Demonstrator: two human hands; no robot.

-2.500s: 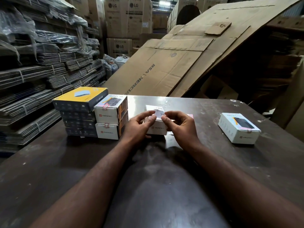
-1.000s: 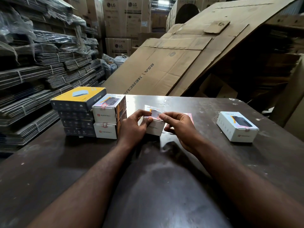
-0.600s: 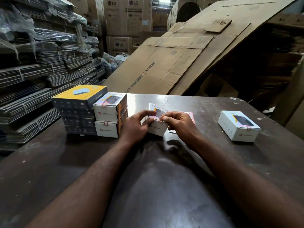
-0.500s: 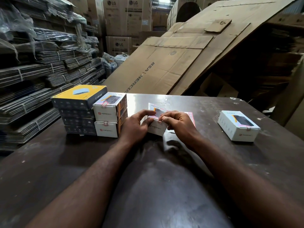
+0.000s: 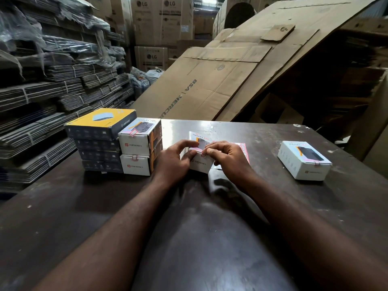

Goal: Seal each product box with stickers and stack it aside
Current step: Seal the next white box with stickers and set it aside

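A small white product box (image 5: 199,164) stands on the dark table (image 5: 189,238) at the centre. My left hand (image 5: 173,159) grips its left side, thumb on the top edge. My right hand (image 5: 225,157) pinches a small pink-edged sticker (image 5: 203,153) against the box's near top edge. A sheet of stickers (image 5: 243,149) lies flat behind my right hand. Two white boxes (image 5: 138,152) with stickers on their flaps are stacked at the left.
A stack of dark boxes with a yellow-topped one (image 5: 100,122) stands left of the white stack. Another white box (image 5: 304,160) lies alone at the right. Large flattened cartons (image 5: 210,80) lean behind the table; bundled cardboard (image 5: 42,97) fills the left.
The box has been turned so its printed top faces up. My right hand has brought a sticker onto its near top edge, and my left hand has shifted to steady the box's side.
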